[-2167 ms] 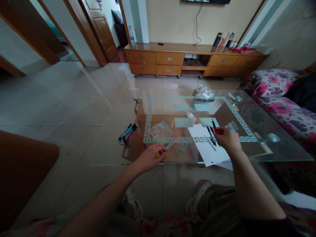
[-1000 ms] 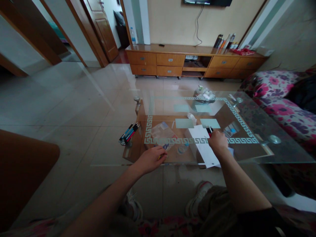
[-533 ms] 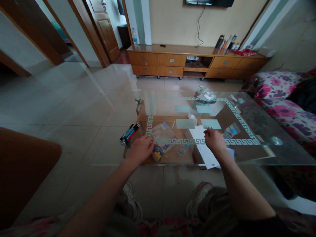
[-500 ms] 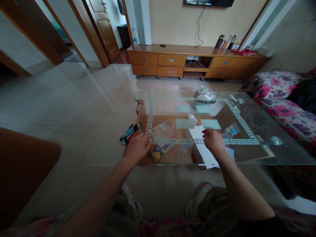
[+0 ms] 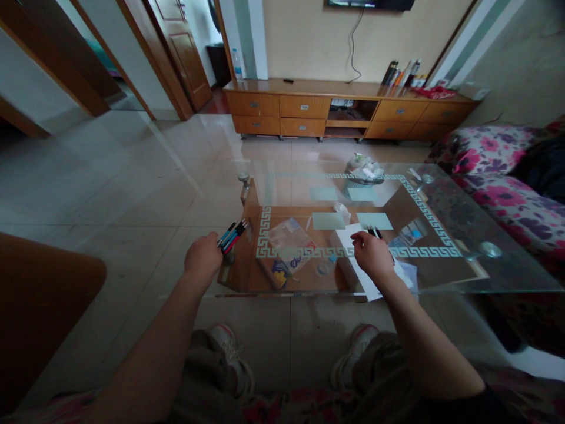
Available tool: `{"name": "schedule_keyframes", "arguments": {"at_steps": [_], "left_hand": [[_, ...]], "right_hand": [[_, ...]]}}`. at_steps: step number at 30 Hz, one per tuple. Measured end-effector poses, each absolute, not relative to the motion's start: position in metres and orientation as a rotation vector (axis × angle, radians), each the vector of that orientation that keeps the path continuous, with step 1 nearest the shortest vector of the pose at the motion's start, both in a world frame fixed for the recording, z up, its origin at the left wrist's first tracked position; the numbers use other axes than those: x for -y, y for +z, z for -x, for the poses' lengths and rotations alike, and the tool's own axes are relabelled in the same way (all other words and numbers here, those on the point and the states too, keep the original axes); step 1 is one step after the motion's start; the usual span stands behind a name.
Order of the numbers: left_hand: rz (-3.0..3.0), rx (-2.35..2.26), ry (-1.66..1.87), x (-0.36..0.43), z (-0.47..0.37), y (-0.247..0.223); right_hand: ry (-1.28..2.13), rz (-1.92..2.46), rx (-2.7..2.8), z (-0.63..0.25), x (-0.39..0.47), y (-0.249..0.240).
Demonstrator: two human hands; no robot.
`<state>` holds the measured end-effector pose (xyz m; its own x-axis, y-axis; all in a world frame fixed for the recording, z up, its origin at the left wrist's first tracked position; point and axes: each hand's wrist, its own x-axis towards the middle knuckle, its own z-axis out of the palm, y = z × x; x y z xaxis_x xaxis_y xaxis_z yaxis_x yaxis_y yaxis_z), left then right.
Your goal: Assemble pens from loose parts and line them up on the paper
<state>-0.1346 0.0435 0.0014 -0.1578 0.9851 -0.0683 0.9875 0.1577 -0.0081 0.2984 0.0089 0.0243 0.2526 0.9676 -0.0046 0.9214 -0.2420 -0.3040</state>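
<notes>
At the left edge of the glass table (image 5: 304, 282) lies a bundle of pens (image 5: 232, 237), with black, blue and pink-red barrels. My left hand (image 5: 202, 259) is closed at their near left ends, fingers curled and partly hidden, so those ends do not show. Over the right half of the table, my right hand (image 5: 373, 254) is closed, with the index finger bent to the left. Dark pens (image 5: 375, 232) stick up past its knuckles; their lower parts are hidden in the hand. White paper (image 5: 368, 282) lies below this hand, seemingly under the glass.
Through the glass show a clear plastic bag (image 5: 291, 238), a bottle with a blue cap (image 5: 325, 266) and another bottle (image 5: 408, 237). A basket of crumpled white bags (image 5: 364, 171) stands toward the far side. A flowered sofa (image 5: 512, 188) borders the right.
My left hand has moved left, from the right side of the pens to their near left ends. My right hand has shifted slightly left and down, and dark pens show more clearly in it.
</notes>
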Motion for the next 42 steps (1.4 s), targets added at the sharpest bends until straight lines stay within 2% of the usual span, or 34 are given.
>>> {"name": "schedule_keyframes", "arguments": {"at_steps": [20, 25, 27, 30, 33, 37, 42], "left_hand": [[-1.892, -2.314, -0.199, -0.045, 0.139, 0.0], [-1.951, -2.392, -0.01, -0.042, 0.135, 0.014], [-1.962, -2.365, 0.177, -0.039, 0.125, 0.019], [-1.929, -2.046, 0.47, -0.033, 0.101, 0.023], [-1.912, -1.769, 0.596, -0.024, 0.073, 0.025], [-1.913, -1.324, 0.625, -0.008, 0.047, 0.025], [-2.027, -1.165, 0.614, 0.003, 0.031, 0.021]], "right_hand": [[0.3, 2.257, 1.846, -0.297, -0.005, 0.025], [0.325, 2.199, 1.792, -0.296, -0.006, 0.024], [0.513, 2.09, 1.714, -0.292, -0.007, 0.023], [1.055, 1.81, 1.459, -0.279, -0.006, 0.024], [1.449, 1.581, 1.208, -0.263, -0.002, 0.026], [1.676, 1.459, 1.092, -0.251, 0.003, 0.028], [1.784, 1.298, 1.121, -0.246, 0.004, 0.03]]}}
